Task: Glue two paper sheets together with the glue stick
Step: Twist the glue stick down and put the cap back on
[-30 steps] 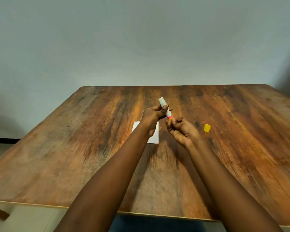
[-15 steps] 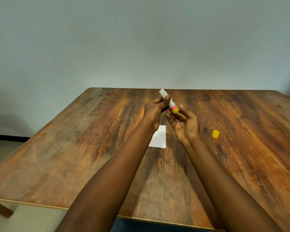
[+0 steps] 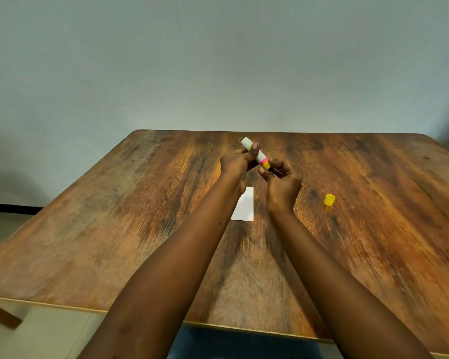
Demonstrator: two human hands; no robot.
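Left hand (image 3: 237, 164): mine, pinched shut around the middle of the white glue stick with the pink band and yellow twist base (image 3: 257, 155), holding it up over the table, tilted with the bare glue end pointing toward the far edge.
Right hand (image 3: 280, 181): fingertips closed on that yellow base, looks like I'm winding the glue out.
Paper: only a small white paper sheet (image 3: 244, 207) shows, flat on the brown wooden table (image 3: 140, 216) about mid-table, half hidden under my left wrist. Can't tell if the second sheet is stacked in there or hidden.
Cap: little yellow plastic cap (image 3: 329, 199) sits alone toward the right edge, well apart from the paper.
Risk 1: wind too far and a long soft stub could snap or smear when I press it down.
Risk 2: nothing pins the paper, so dragging the stick across could slide or crumple it.
Risk 3: that cap could roll off if my arm bumps it.
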